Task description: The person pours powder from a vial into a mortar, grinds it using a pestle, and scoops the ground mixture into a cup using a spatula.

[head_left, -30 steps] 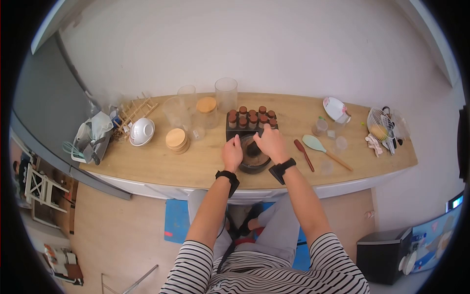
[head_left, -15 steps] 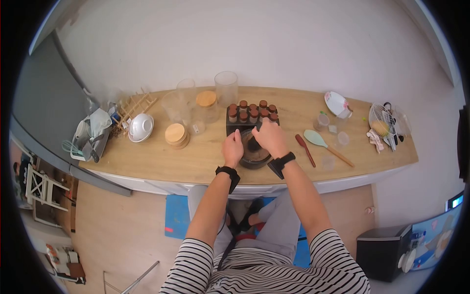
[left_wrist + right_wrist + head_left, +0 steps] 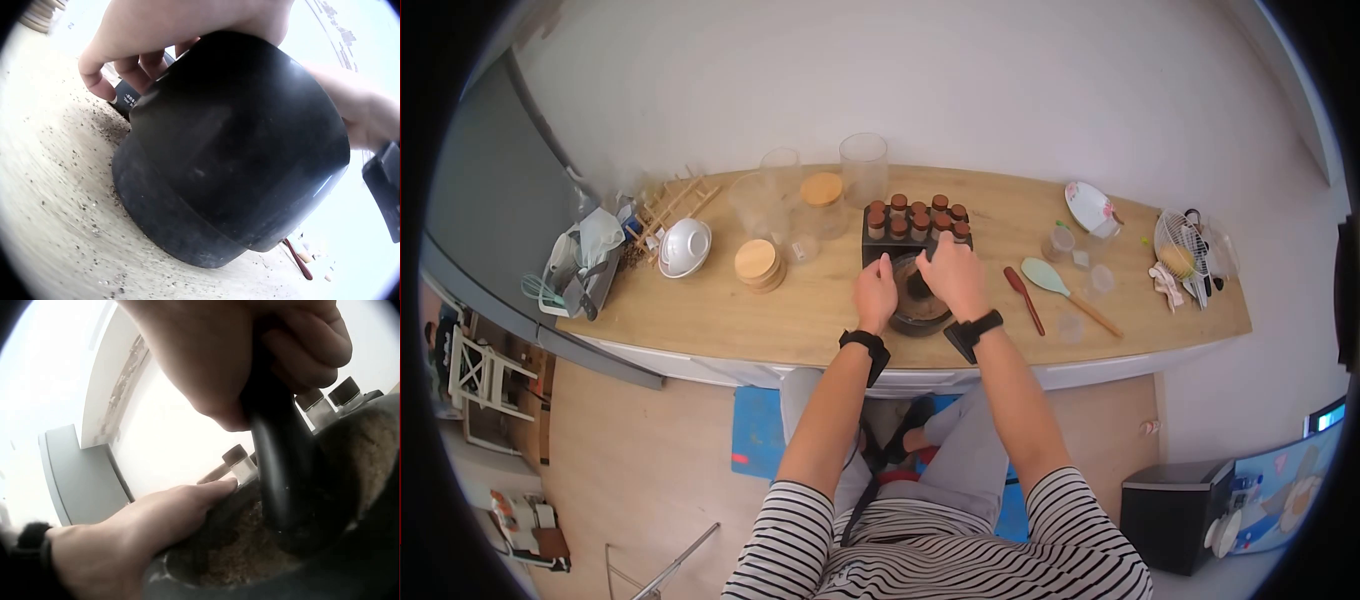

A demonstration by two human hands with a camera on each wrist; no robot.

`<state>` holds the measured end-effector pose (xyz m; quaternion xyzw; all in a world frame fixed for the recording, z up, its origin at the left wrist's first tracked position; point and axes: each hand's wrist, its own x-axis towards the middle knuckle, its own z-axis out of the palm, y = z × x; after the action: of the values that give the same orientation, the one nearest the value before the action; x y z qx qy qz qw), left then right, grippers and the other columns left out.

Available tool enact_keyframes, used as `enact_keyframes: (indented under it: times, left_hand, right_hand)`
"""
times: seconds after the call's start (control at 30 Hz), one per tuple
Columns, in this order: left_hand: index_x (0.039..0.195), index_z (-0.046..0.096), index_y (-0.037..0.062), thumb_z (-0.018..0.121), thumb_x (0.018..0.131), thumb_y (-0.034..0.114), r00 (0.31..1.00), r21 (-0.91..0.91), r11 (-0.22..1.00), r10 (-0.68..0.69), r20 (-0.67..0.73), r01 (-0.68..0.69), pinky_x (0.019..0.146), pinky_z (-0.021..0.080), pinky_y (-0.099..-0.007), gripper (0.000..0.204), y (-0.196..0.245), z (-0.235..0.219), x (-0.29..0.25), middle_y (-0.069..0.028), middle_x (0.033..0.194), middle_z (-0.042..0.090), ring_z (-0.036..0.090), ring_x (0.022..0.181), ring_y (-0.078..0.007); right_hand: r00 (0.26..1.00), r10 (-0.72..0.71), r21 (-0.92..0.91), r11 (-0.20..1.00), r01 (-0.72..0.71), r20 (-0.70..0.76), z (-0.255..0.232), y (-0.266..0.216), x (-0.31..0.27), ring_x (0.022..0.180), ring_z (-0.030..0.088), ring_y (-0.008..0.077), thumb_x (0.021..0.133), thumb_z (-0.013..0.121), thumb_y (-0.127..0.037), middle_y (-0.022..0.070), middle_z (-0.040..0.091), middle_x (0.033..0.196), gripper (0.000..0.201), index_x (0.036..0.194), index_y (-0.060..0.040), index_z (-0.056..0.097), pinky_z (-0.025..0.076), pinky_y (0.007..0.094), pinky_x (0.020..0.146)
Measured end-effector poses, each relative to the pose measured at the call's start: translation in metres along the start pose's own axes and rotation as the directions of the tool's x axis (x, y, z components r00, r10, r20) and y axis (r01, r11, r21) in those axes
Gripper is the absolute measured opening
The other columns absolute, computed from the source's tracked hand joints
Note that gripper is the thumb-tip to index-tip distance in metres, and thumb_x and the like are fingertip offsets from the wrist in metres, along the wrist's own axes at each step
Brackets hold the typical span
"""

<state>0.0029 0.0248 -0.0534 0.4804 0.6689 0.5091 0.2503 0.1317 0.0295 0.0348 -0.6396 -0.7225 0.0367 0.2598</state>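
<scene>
While the left hand [image 3: 876,292] bore against the outer wall and rim of the black mortar [image 3: 237,137], the right hand [image 3: 955,278] gripped the black pestle [image 3: 281,469]. The fingers of the right hand were clenched around the pestle's upper shaft; its rounded lower end stood inside the mortar, in contact with the brown ground material [image 3: 231,556]. The pestle was tilted slightly in the right wrist view. The fingers of the left hand were curved around the side of the mortar, and its thumb lay along the rim.

The mortar stood on the wooden tabletop [image 3: 820,320], near the front edge and directly in front of the black rack [image 3: 883,247], which carried small jars with brown caps [image 3: 919,228]. Dark particles [image 3: 69,150] were scattered on the tabletop beside the mortar base.

To the right of the mortar, the dark red utensil [image 3: 1025,300] and the spoon with a pale green head [image 3: 1044,274] lay side by side, well apart from the floral dish [image 3: 1090,208] and the wire basket [image 3: 1180,243] farther right. To the left were positioned the wooden-lidded jar [image 3: 759,262], the white bowl [image 3: 686,248] and, toward the wall, the tall clear container [image 3: 864,170].
</scene>
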Motion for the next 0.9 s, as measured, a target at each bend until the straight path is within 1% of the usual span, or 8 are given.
enact_keyframes:
  times: [0.13,0.23,0.4,0.5,0.63,0.73,0.8,0.9]
  left_hand:
    - [0.086,0.064,0.0017,0.043,0.100,0.038,1.000,0.005,1.000,0.029,-0.002,-0.029,0.068,0.046,-0.0456,0.044,-0.002,0.000,0.001,-0.0213,0.079,0.064,0.060,0.078,-0.0427]
    - [0.084,0.064,0.0021,0.044,0.100,0.038,0.999,-0.092,0.995,0.028,0.046,-0.024,0.067,0.045,-0.0455,0.044,-0.002,-0.004,-0.001,-0.0213,0.077,0.064,0.060,0.076,-0.0422]
    - [0.082,0.062,0.0004,0.044,0.099,0.037,1.000,0.040,0.999,-0.005,0.023,0.004,0.066,0.045,-0.0448,0.045,0.004,-0.005,-0.001,-0.0217,0.077,0.063,0.060,0.075,-0.0415]
    - [0.082,0.062,0.0004,0.044,0.100,0.038,1.000,-0.008,1.000,-0.008,0.018,0.008,0.067,0.045,-0.0455,0.045,0.004,-0.001,-0.001,-0.0216,0.077,0.063,0.060,0.075,-0.0422]
    - [0.083,0.063,-0.0004,0.045,0.100,0.036,1.000,-0.012,1.000,0.028,0.000,-0.028,0.065,0.045,-0.0425,0.044,0.003,-0.004,0.001,-0.0217,0.073,0.061,0.058,0.070,-0.0398]
    - [0.083,0.063,0.0011,0.044,0.100,0.037,0.998,-0.032,0.999,-0.011,0.056,0.013,0.065,0.045,-0.0436,0.044,0.006,-0.007,-0.002,-0.0205,0.074,0.062,0.058,0.071,-0.0406]
    - [0.082,0.063,0.0009,0.044,0.100,0.037,0.998,-0.063,0.998,-0.021,0.062,0.025,0.065,0.045,-0.0434,0.044,0.007,-0.009,-0.002,-0.0206,0.073,0.062,0.058,0.071,-0.0404]
    - [0.082,0.061,-0.0003,0.045,0.100,0.037,1.000,0.012,1.000,-0.011,0.012,0.010,0.065,0.044,-0.0438,0.044,0.008,-0.006,-0.003,-0.0213,0.074,0.061,0.057,0.070,-0.0409]
  right_hand:
    - [0.987,-0.140,-0.018,0.990,0.142,0.082,0.007,-0.020,0.006,0.071,0.067,0.0386,0.083,0.066,-0.036,0.0215,0.067,0.077,0.038,0.091,-0.0005,0.055,0.055,0.0461,0.059]
    - [0.911,-0.412,-0.071,0.909,0.412,0.007,0.012,-0.023,-0.030,0.063,0.066,0.0341,0.081,0.069,-0.030,0.0172,0.063,0.075,0.033,0.091,-0.0032,0.052,0.054,0.0418,0.053]
    - [0.957,-0.260,0.079,0.959,0.271,-0.128,0.007,0.010,-0.037,0.066,0.066,0.0366,0.081,0.068,-0.026,0.0199,0.064,0.077,0.031,0.093,-0.0015,0.052,0.052,0.0444,0.055]
    - [0.999,-0.001,0.027,1.000,0.002,-0.032,-0.002,0.010,-0.006,0.072,0.067,0.0392,0.082,0.067,-0.030,0.0248,0.066,0.075,0.035,0.094,0.0007,0.056,0.054,0.0460,0.059]
    - [0.988,-0.130,-0.009,0.991,0.131,0.087,-0.001,-0.017,0.000,0.072,0.068,0.0396,0.080,0.068,-0.032,0.0242,0.067,0.076,0.038,0.095,0.0006,0.056,0.055,0.0468,0.064]
    - [0.905,-0.425,-0.043,0.905,0.424,-0.013,0.013,-0.021,-0.031,0.066,0.067,0.0358,0.077,0.072,-0.028,0.0194,0.065,0.076,0.037,0.093,-0.0020,0.051,0.054,0.0431,0.054]
    - [0.900,-0.435,-0.042,0.900,0.434,-0.025,0.008,-0.013,-0.046,0.062,0.065,0.0357,0.077,0.072,-0.025,0.0179,0.063,0.074,0.036,0.093,-0.0025,0.050,0.052,0.0422,0.052]
    - [0.959,-0.242,0.122,0.958,0.261,-0.149,0.009,0.013,-0.041,0.067,0.064,0.0393,0.081,0.069,-0.025,0.0212,0.063,0.072,0.033,0.095,-0.0007,0.052,0.051,0.0444,0.053]
